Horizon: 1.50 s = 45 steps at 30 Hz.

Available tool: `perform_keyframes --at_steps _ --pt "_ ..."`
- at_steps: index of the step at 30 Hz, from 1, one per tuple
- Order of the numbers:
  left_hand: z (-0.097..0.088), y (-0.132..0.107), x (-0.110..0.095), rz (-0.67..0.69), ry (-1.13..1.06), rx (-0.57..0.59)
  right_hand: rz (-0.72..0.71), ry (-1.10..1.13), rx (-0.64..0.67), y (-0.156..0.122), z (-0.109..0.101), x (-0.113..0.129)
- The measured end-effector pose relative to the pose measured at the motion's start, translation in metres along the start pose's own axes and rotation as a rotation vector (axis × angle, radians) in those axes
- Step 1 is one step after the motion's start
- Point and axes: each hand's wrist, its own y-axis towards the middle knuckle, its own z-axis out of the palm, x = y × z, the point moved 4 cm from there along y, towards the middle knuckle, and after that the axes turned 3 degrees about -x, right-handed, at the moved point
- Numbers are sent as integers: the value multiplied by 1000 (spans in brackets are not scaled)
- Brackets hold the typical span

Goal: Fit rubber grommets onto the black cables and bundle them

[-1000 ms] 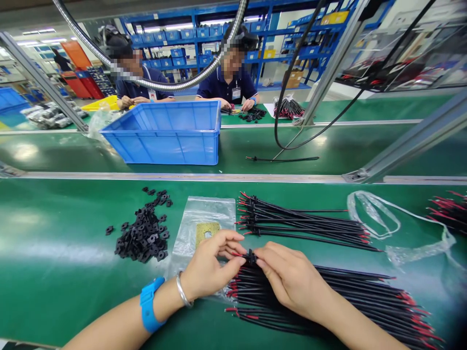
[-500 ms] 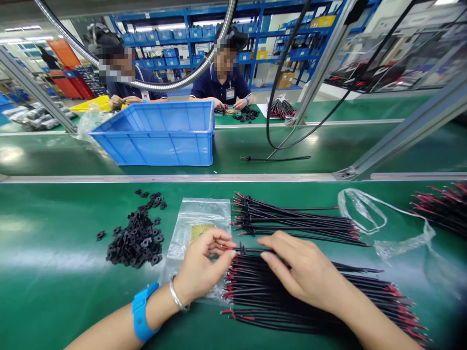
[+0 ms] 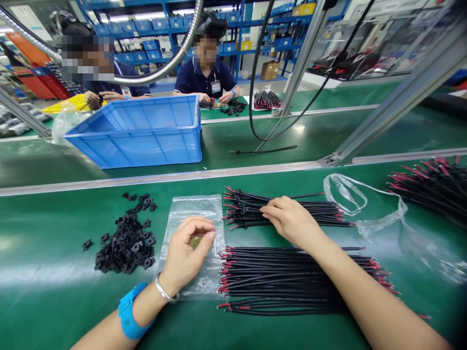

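My left hand (image 3: pixel 186 253) hovers over a clear plastic bag (image 3: pixel 193 209), fingers curled into a loose pinch with nothing visible in them. It wears a blue wristband and a silver bangle. My right hand (image 3: pixel 292 221) rests on the far bundle of black wires with red tips (image 3: pixel 321 214), fingers closed on one wire at the bundle's left end. A larger bundle of the same wires (image 3: pixel 292 279) lies nearer me, under my right forearm. A heap of small black plastic clips (image 3: pixel 126 243) sits to the left of the bag.
A blue crate (image 3: pixel 138 131) stands on the belt beyond a metal rail (image 3: pixel 182 176). Two seated people (image 3: pixel 206 73) work across the line. More wires (image 3: pixel 430 184) lie at the right beside a loose clear plastic strip (image 3: pixel 365 214). A slanted metal post (image 3: pixel 383 116) crosses the right.
My right hand carried the wire with its black clip away from my left hand to the far bundle. My left hand let go and drew back over the bag.
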Motion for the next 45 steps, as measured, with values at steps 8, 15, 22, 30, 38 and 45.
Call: perform_keyframes --at_steps 8,15,22,30,38,45 --pt "-6 5 -2 88 53 -66 31 101 60 -3 -41 13" --pt "-12 7 -5 100 36 -117 56 240 561 -15 -23 52" --pt "-18 14 -12 146 121 -116 70 209 548 -9 -13 49" --pt "-124 48 20 -84 1072 210 43 282 559 -11 -12 53" --pt "-167 53 62 -431 1169 351 57 349 590 -11 -4 59" --pt "-163 52 45 -389 1202 279 150 446 464 -7 -15 46"
